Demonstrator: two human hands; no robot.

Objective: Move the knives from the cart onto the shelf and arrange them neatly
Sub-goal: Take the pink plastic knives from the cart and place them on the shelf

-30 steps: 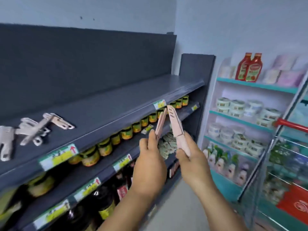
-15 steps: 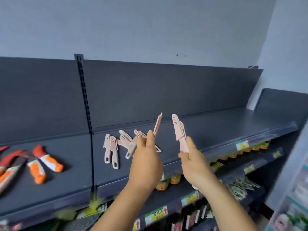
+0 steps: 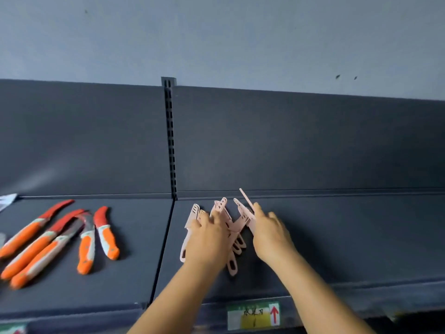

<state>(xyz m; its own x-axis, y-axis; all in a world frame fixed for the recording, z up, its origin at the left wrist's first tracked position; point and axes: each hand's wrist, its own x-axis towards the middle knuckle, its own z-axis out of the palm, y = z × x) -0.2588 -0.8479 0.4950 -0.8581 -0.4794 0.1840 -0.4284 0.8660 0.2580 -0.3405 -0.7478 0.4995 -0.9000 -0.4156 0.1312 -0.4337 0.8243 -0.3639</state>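
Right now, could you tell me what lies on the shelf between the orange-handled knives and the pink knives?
In the head view, only bare dark shelf and the seam between two shelf panels lie between the orange-handled knives and the pink knives.

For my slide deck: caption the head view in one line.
Both hands, left hand and right hand, set pale pink plastic knives on the dark grey metal shelf beside orange-handled knives.

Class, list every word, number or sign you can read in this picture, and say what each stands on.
Red upward arrow: on the price label at the front edge of the shelf.
Dark handwritten characters on the same label: too blurred to read.
Label at the lower left corner: cut off, unreadable.
Pink knives, orange-handled knives: no readable text.
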